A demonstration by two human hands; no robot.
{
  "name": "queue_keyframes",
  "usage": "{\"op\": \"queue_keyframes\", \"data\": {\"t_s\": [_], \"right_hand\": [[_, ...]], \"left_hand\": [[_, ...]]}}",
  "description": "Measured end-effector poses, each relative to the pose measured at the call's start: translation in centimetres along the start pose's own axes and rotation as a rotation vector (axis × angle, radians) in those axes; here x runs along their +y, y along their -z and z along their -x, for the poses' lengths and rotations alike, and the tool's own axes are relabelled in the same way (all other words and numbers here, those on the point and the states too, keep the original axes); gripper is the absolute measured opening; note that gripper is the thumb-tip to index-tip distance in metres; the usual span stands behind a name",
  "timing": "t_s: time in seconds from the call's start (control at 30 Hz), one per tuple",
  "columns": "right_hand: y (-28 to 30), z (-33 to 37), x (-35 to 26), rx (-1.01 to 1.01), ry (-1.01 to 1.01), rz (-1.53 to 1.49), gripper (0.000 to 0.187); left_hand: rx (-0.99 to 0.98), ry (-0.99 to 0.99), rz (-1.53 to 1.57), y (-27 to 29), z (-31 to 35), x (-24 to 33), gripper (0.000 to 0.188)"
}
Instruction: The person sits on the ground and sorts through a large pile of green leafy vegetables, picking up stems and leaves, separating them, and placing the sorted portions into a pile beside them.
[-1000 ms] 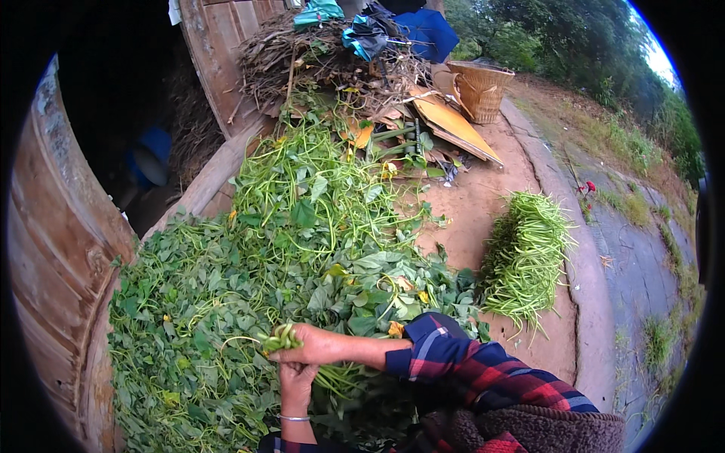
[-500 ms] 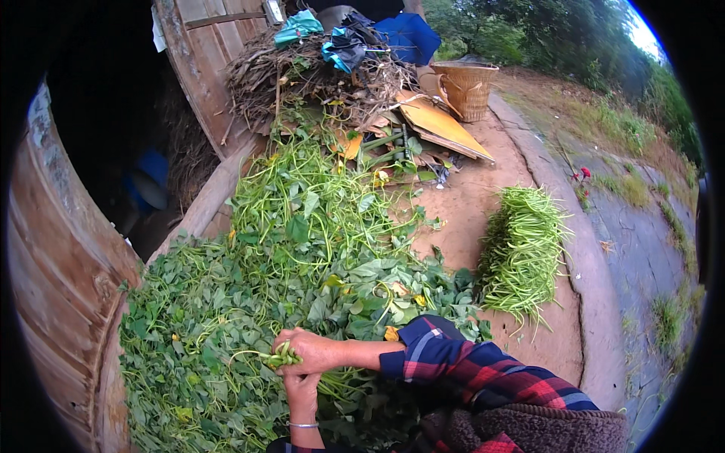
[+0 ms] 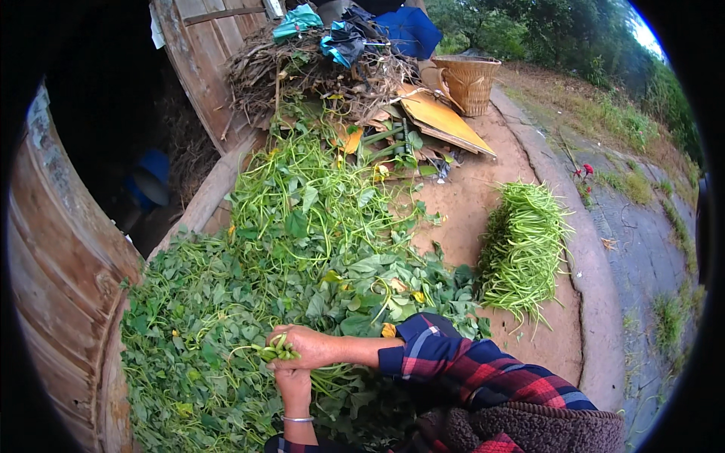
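Note:
A bunch of green stems [image 3: 279, 349] pokes out to the left of my right hand [image 3: 303, 346], which is closed round it. Longer stems [image 3: 332, 377] of the same kind trail out on the right, behind my wrists. Directly below and touching it, my left hand [image 3: 293, 375] is closed on the bunch too, its fingers mostly covered by the right one. A thin silver-coloured bracelet [image 3: 297, 419] circles my left wrist. Both hands are over a wide heap of leafy green vines [image 3: 204, 302].
A neat stack of trimmed green stems [image 3: 525, 249] lies on the concrete at the right. Farther back are a yellow board [image 3: 442, 121], a woven basket [image 3: 468, 83], a brushwood pile [image 3: 264, 75] and a blue umbrella [image 3: 408, 32]. Wooden planks [image 3: 68, 302] curve along the left.
Both hands, still together, have shifted slightly left and up with the bunch. The cut ends have turned a little more into view.

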State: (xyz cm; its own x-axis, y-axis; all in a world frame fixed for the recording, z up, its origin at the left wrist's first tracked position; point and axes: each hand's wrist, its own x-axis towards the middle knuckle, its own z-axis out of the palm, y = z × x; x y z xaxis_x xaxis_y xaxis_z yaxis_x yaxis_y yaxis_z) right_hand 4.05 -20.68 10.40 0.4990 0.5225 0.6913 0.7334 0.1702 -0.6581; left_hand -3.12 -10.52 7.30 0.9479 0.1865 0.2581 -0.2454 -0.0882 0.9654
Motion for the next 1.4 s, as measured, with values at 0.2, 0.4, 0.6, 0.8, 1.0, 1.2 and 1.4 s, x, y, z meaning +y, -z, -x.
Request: {"op": "queue_keyframes", "data": {"t_s": [0.2,0.4,0.6,0.8,1.0,1.2,1.4], "right_hand": [[0.4,-0.8,1.3,-0.139,-0.100,-0.110,0.039],[0.5,-0.6,4.7,-0.338,-0.455,-0.452,0.080],[-1.6,-0.2,6.7,-0.442,-0.394,-0.204,0.073],[-0.8,-0.9,6.4,-0.473,-0.597,-0.078,0.065],[0.1,-1.0,8.1,-0.409,-0.553,-0.289,0.041],[2.3,-1.0,9.8,-0.167,-0.795,-0.301,0.031],[2.6,-1.3,10.3,0.002,-0.794,-0.272,0.026]], "left_hand": [[0.048,0.033,-0.098,1.3,-1.9,-1.1,0.025],[0.337,0.109,0.393,3.4,-5.0,-0.1,0.020],[0.344,0.107,0.472,3.6,-5.8,-0.7,0.018],[0.447,0.203,0.532,4.9,-6.6,-2.2,0.013],[0.261,0.148,0.703,7.1,-6.8,-2.6,0.015],[0.225,-0.028,0.716,13.1,-6.8,-2.3,0.021],[0.680,-0.175,0.812,18.9,-5.7,-2.2,0.024]]}}
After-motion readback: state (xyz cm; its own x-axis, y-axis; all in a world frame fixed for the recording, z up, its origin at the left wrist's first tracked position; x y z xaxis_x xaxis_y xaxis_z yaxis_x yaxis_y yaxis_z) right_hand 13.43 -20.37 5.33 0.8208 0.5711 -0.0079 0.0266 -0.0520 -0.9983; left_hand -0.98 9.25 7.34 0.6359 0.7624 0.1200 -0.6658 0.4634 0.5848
